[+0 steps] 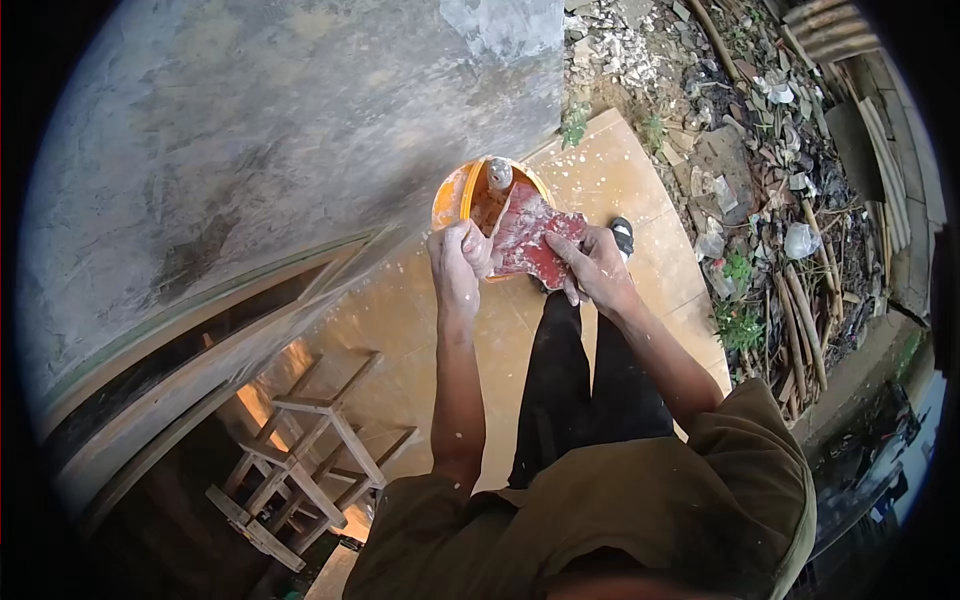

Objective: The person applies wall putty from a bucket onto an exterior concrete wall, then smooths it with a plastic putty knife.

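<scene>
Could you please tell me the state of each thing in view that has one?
Red sheet, smeared with white, held
Left hand, curled at the red sheet's left edge
Right hand, pinching the red sheet's right side
Orange bucket, open, stained inside
Tiled floor, spattered with white
Grey wall, patchy
Wooden frame, upright or tipped, unclear

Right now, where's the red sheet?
In the head view, just above centre: the red sheet is in the right hand, partly covering the orange bucket; the left hand is at the sheet's left edge.
</scene>
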### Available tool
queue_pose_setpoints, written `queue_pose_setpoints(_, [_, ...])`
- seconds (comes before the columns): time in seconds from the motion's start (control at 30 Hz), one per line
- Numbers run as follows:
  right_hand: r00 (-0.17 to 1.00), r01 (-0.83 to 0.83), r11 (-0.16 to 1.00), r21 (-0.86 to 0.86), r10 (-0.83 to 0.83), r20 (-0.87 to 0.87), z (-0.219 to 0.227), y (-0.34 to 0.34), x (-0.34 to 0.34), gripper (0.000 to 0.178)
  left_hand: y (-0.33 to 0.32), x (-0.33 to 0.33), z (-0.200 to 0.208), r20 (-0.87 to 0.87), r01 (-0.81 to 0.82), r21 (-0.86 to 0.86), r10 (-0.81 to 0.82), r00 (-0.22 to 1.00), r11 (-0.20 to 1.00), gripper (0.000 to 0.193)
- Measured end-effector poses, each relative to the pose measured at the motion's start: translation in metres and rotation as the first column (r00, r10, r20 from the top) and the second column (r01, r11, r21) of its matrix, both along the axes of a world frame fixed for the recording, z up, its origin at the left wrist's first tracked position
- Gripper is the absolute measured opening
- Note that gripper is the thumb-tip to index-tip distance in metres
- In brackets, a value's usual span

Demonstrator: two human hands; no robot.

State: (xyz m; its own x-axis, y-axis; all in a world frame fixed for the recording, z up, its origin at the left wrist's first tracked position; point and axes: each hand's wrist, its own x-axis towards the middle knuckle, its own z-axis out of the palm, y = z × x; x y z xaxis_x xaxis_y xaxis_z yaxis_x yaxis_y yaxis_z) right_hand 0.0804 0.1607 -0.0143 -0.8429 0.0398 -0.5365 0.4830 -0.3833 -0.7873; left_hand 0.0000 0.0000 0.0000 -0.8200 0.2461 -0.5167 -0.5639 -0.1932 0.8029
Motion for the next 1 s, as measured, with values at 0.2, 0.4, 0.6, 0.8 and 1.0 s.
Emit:
queue_pose_setpoints(0.2, [1.0,-0.013,1.0,-0.003,0.013,-0.01,0.01,0.011,0.003,0.028,0.001,-0.006,-0.004,-0.012,0.02,0.043,-0.019,1.0,0.999,0.031])
queue_pose_setpoints(0.4, [0.971,0.238,0.969,0.064,-0.235,-0.052,0.013,0.037,0.001,0.025,-0.005,-0.01,-0.009,0.057,-0.052,0.099,0.047,0.997,0.994,0.032])
queue_pose_setpoints(0.6, [0.796,0.592,0.803,-0.062,-0.595,-0.107,-0.016,0.069,-0.048,0.022,-0.01,-0.006,-0.017,0.079,-0.107,0.043,0.103,0.992,0.993,0.031])
queue_pose_setpoints(0.8, [0.73,0.676,0.736,-0.023,-0.674,-0.116,-0.059,0.076,-0.109,0.029,-0.017,-0.003,-0.024,0.104,-0.115,0.015,0.113,0.988,0.993,0.03])
queue_pose_setpoints(1.0, [0.661,0.742,0.67,-0.022,-0.736,-0.144,-0.07,0.081,-0.134,0.029,-0.014,0.003,-0.03,0.145,-0.188,-0.04,0.192,0.971,0.981,0.031])
